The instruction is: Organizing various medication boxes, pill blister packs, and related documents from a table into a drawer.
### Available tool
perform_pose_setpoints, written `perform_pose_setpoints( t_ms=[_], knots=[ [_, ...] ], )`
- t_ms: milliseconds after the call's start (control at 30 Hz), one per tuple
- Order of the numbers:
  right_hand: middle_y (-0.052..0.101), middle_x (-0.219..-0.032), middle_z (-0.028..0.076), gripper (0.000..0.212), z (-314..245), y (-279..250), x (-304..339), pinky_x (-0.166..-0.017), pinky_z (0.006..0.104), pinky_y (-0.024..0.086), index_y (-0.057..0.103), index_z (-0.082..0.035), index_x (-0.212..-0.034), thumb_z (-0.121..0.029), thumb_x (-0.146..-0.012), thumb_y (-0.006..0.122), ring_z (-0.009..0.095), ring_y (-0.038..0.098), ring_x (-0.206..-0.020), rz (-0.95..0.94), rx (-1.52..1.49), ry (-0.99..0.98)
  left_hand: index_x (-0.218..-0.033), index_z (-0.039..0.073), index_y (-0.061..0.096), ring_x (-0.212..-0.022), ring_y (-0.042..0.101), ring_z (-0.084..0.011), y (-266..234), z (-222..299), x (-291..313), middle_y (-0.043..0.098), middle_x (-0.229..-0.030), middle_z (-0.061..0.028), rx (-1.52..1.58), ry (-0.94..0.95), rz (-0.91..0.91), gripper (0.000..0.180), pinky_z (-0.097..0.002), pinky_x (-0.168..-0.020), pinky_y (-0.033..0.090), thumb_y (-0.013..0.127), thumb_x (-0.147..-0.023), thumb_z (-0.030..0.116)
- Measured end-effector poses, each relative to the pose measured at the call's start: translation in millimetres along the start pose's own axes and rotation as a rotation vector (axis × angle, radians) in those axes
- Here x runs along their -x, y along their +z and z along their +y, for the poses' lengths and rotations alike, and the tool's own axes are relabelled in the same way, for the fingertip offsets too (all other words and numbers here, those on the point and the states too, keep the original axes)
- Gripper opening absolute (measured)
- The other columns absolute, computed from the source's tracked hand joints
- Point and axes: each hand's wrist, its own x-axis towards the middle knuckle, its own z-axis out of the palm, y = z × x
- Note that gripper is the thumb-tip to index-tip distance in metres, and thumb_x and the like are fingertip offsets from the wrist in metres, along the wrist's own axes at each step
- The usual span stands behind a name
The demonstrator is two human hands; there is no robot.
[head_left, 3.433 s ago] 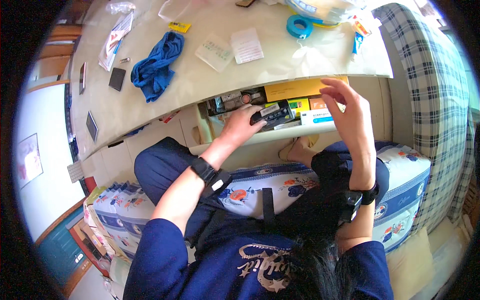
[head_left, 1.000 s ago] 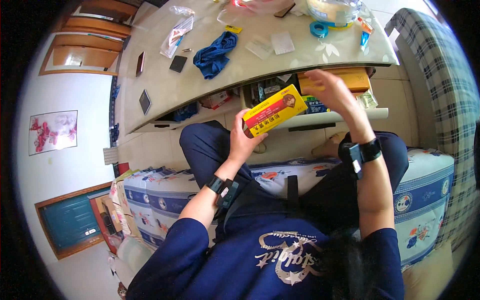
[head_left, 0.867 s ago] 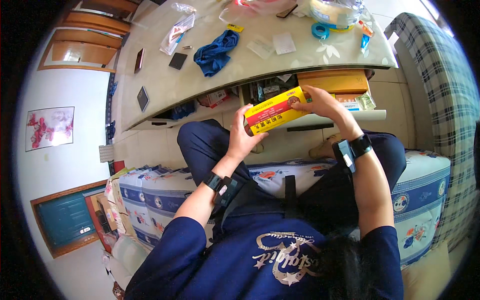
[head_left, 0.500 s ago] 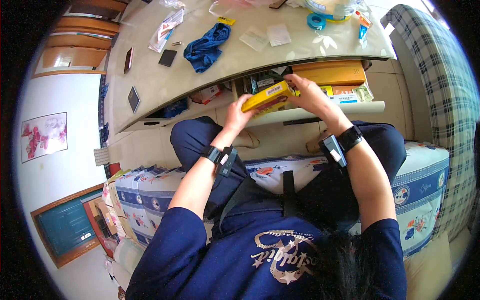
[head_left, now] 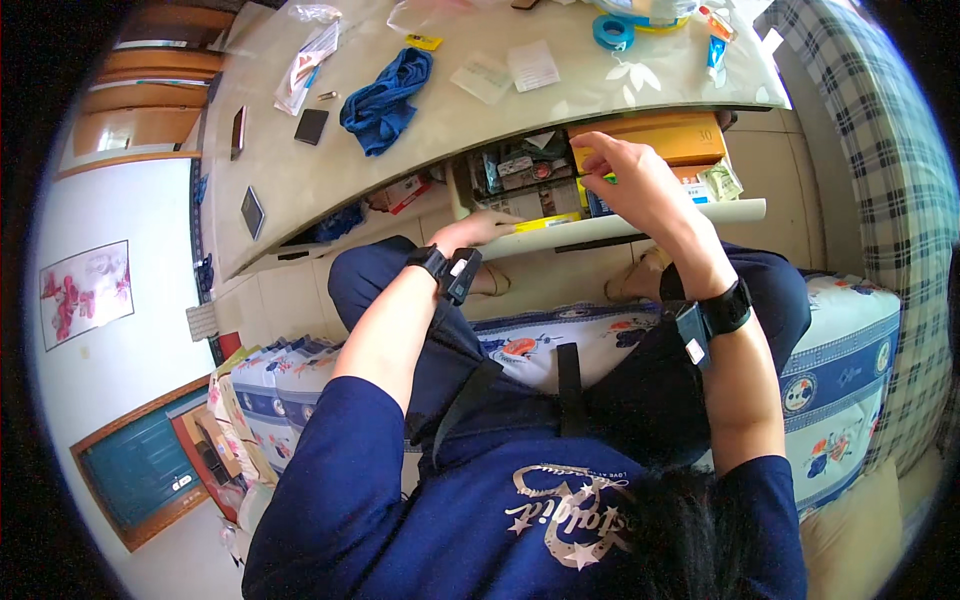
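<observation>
A slim yellow box (head_left: 548, 222) lies low inside the open drawer (head_left: 690, 213), along its front panel. At the box's left end is my left hand (head_left: 478, 230), its fingers closed about that end, partly hidden by the drawer's edge. My right hand (head_left: 640, 185) hovers over the drawer's right half, with thumb and fingers apart and nothing between them. Beneath and behind it lies a large orange-yellow box (head_left: 680, 140). Small dark packets and other items (head_left: 525, 165) fill the drawer's back left part.
On the glass-topped table (head_left: 440, 130) lie a blue cloth (head_left: 388, 100), paper slips (head_left: 532, 65), a dark wallet-like square (head_left: 311, 126), a phone (head_left: 252, 213), a roll of blue tape (head_left: 613, 32) and a tube (head_left: 716, 55). A plaid sofa arm (head_left: 880, 150) stands at the right.
The yellow box, held between both hands before, has been lowered into the drawer by its front panel. My right hand has let go of it and lifted, fingers spread.
</observation>
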Motion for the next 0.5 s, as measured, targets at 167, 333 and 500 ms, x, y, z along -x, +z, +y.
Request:
perform_pose_setpoints(
  t_ms=[167, 333, 500],
  knots=[
    [0.067, -0.09, 0.017, 0.035, -0.9, -11.4, 2.9, -0.076, 0.0396, 0.051, 0.057, -0.004, -0.113, -0.01, -0.079, 0.065, 0.033, 0.065, -0.087, 0.068, -0.017, 0.046, -0.122, 0.003, 0.058, -0.108, 0.06, -0.0224, -4.5, 44.7, -21.5, 0.062, -0.119, -0.0147, 0.114, -0.105, 0.308, 0.042, -0.0302, -0.091, 0.046, 0.061, -0.089, 0.028],
    [0.067, -0.092, 0.017, 0.034, -0.3, -18.9, 6.9, -0.077, 0.0395, 0.051, 0.058, -0.005, -0.113, -0.011, -0.08, 0.064, 0.033, 0.065, -0.087, 0.118, -0.003, 0.068, -0.114, 0.003, 0.055, -0.09, 0.064, -0.022, -5.0, 94.2, -71.1, 0.064, -0.105, -0.0105, 1.487, -0.182, 0.403, 0.038, -0.0327, -0.078, 0.053, 0.062, -0.09, 0.031],
    [0.067, -0.091, 0.018, 0.033, -6.6, -13.7, -4.2, -0.077, 0.0394, 0.052, 0.06, -0.006, -0.112, -0.01, -0.08, 0.063, 0.033, 0.065, -0.086, 0.095, -0.023, 0.05, -0.111, 0.002, 0.053, -0.089, 0.064, -0.0202, -16.3, 65.5, -81.8, 0.063, -0.104, -0.012, 1.518, 0.034, 0.618, 0.024, -0.0346, -0.078, 0.054, 0.058, -0.092, 0.017]
  ],
)
